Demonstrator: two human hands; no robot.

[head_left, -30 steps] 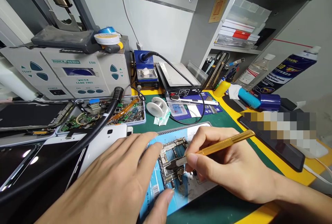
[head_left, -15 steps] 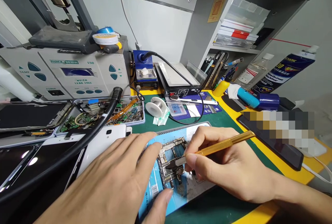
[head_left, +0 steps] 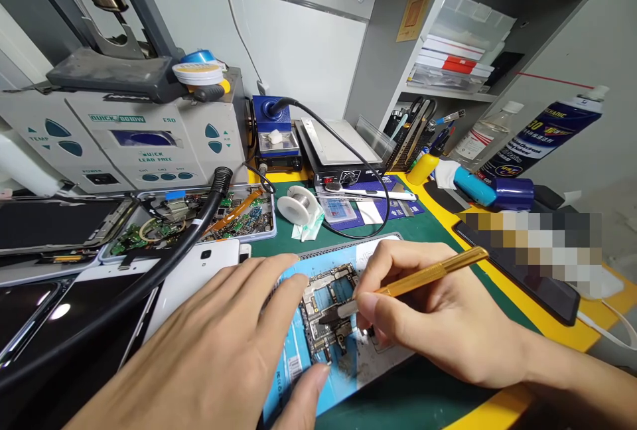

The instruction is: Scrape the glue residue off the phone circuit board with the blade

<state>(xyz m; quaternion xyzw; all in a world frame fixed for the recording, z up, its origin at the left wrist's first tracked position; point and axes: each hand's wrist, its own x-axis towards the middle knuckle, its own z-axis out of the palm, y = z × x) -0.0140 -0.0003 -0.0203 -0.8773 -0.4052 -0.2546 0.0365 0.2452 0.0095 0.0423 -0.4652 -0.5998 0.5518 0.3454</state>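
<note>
My right hand (head_left: 428, 310) grips a gold-handled craft knife (head_left: 423, 277) like a pen. Its dark flat blade points left and lies over a phone circuit board (head_left: 326, 294); whether it touches is hard to tell. The board rests on a blue and white phone-shaped plate (head_left: 293, 380). My left hand (head_left: 213, 337) is spread at the plate's left side, index fingertip by the board's upper left corner and thumb tip by its lower end. No grip on the board shows. The palm side of this hand is hidden.
A black hose (head_left: 164, 277) crosses the left side over several phones and a tray of boards (head_left: 239, 227). Behind are a hot-air station (head_left: 149, 141), a solder spool (head_left: 298, 208) and a heating plate (head_left: 343, 141). At right lie a phone (head_left: 527, 284) and bottles.
The camera view has shifted slightly. Both hands and the craft knife keep nearly the same places over the circuit board.
</note>
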